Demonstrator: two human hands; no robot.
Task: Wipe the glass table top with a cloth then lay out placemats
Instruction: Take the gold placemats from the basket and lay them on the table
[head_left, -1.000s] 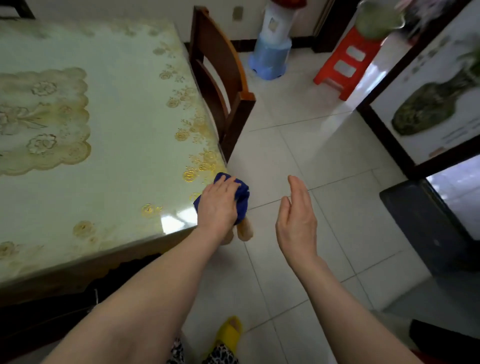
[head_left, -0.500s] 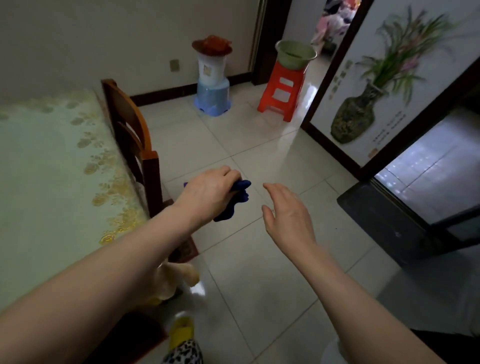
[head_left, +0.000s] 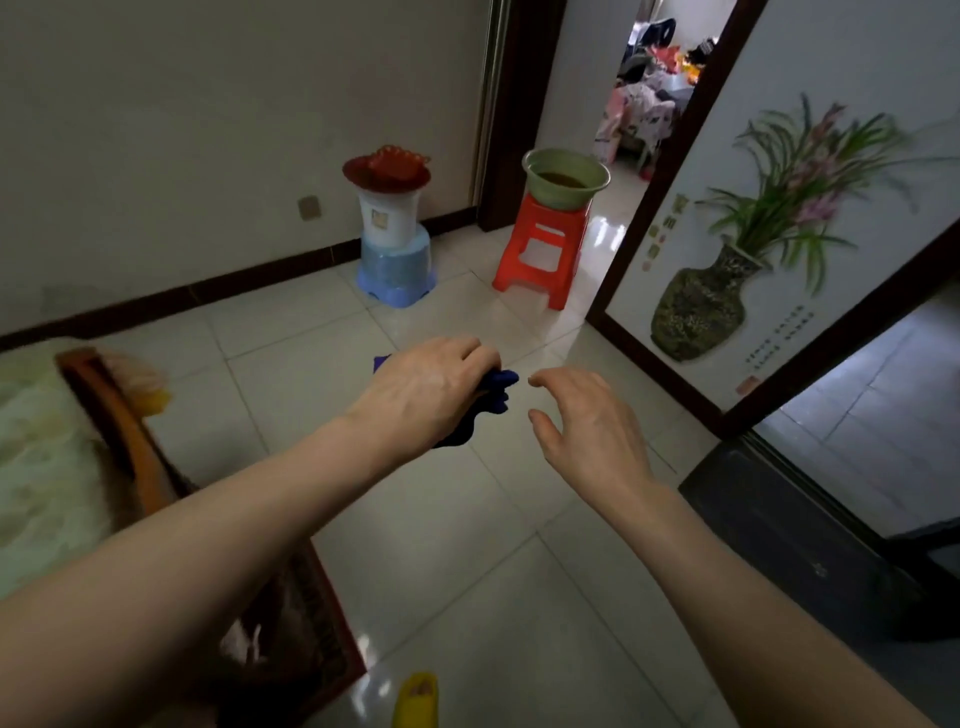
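Left hand (head_left: 426, 395) in a closed grip, right hand (head_left: 587, 431) beside it, fingers spread.

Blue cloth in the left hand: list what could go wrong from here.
1. The blue cloth is bunched in the left hand with a loose end hanging out; it might slip onto the floor tiles and pick up dirt.
2. The green basin sits on the red stool near the doorway; walking past could knock it.
3. The tiles look glossy, so footing in the yellow slipper may be slippery.
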